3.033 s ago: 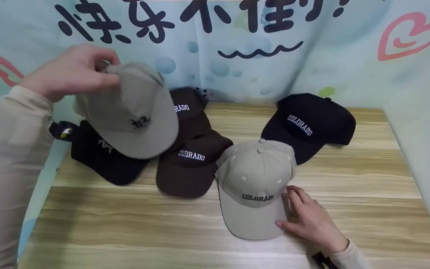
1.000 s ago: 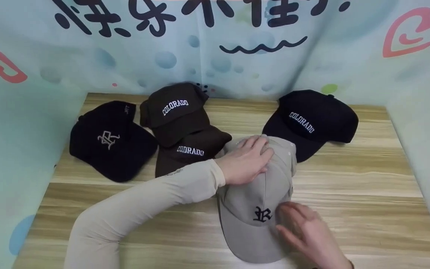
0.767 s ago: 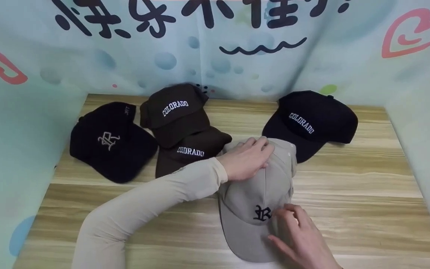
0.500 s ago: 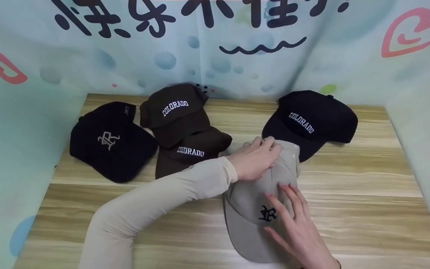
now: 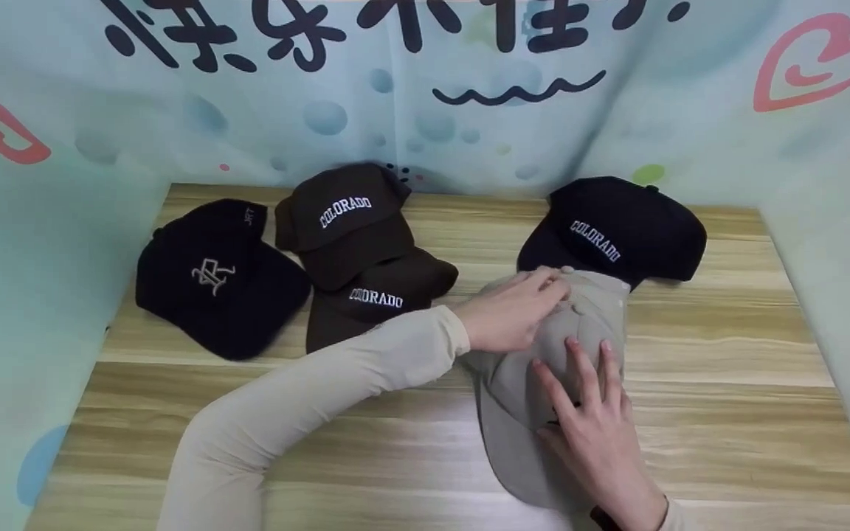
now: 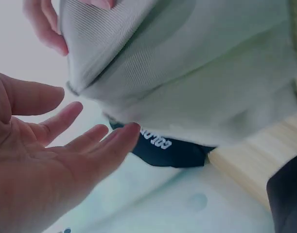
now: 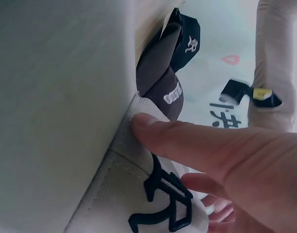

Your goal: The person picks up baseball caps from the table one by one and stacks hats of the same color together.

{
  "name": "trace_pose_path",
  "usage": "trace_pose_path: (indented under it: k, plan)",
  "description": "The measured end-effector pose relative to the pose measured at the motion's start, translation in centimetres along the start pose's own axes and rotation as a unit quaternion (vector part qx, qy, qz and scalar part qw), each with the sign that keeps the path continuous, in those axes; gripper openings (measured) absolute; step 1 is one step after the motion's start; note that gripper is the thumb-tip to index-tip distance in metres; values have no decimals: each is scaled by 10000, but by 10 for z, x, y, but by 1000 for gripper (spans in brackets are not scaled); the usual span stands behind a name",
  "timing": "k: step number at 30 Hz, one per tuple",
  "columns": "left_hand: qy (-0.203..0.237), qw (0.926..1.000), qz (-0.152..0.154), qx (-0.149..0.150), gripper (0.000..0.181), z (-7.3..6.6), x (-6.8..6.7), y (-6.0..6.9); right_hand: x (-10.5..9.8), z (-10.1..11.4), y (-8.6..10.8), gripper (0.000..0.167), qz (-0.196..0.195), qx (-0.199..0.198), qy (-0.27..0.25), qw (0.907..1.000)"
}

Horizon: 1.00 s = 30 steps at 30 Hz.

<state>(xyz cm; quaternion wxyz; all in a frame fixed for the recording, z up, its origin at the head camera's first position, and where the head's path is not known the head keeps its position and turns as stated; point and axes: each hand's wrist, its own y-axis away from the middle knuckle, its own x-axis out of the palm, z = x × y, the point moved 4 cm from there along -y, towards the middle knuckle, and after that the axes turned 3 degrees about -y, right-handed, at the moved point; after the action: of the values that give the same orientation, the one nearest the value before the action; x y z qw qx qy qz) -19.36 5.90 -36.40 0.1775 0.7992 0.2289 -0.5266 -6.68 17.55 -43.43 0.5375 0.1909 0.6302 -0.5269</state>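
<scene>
A grey baseball cap with a dark R emblem (image 7: 167, 199) lies over a beige cap (image 5: 606, 284), whose back edge shows behind it. My left hand (image 5: 510, 313) is at the back of these stacked caps. In the left wrist view its fingers (image 6: 104, 145) are loosely extended near the grey cloth. My right hand (image 5: 598, 428) lies over the front of the grey cap (image 5: 513, 457) with fingers spread, partly covering the emblem. Seen from the right wrist, its thumb (image 7: 153, 128) presses where crown meets brim.
Behind the stack sits a navy COLORADO cap (image 5: 631, 228), very close to it. Two overlapping brown COLORADO caps (image 5: 355, 243) lie left of centre, beside a black R cap (image 5: 211, 295). A printed cloth backdrop (image 5: 462, 162) borders the wooden table (image 5: 750, 413).
Three seconds ago my left hand held the grey cap aloft at left; it came down over the beige one. Lately both caps shifted right, and my right hand moved up onto the crown.
</scene>
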Motion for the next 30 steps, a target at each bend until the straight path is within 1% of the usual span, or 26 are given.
trace_pose_path:
  k: [3, 5, 7, 10, 13, 17, 19, 22, 24, 26, 28, 30]
  plan:
    - [120, 9996, -120, -215, 44, 10, -9, 12, -2, -7, -1, 98, 74, 69, 6, 9999]
    - [160, 9988, -169, -428, 43, 21, -14, 21, -3, -12, -2, 98, 114, 90, -8, 9999]
    - [169, 9976, -148, -662, 42, 32, -18, 32, -4, -15, -2, 97, 142, 107, 3, 9998]
    - [192, 9947, -17, -1011, 40, 51, -18, 49, -6, -22, -1, 97, 138, 154, 9, 9998]
    - [128, 9924, 59, -1226, 31, 67, -17, 67, -7, -27, 0, 98, 116, 227, -8, 9997]
    - [-44, 9896, -18, -1439, 23, 86, -16, 88, -9, -35, 1, 100, 93, 327, -68, 9994]
    - [-26, 9875, -87, -1571, 25, 95, -17, 96, -10, -39, 2, 101, 33, 372, -97, 9993]
    - [245, 9844, -192, -1730, 26, 106, -20, 103, -12, -46, 4, 100, 14, 449, -156, 9989]
    - [322, 9820, -242, -1847, 28, 114, -23, 105, -13, -50, 4, 100, 36, 496, -185, 9986]
    - [310, 9801, -246, -1944, 32, 121, -24, 105, -14, -52, 4, 100, 127, 546, -226, 9982]
    - [174, 9793, -172, -2010, 36, 129, -24, 103, -14, -53, 4, 100, 167, 541, -249, 9981]
    - [186, 9794, 9, -2010, 41, 136, -23, 102, -14, -53, 4, 99, 183, 504, -306, 9981]
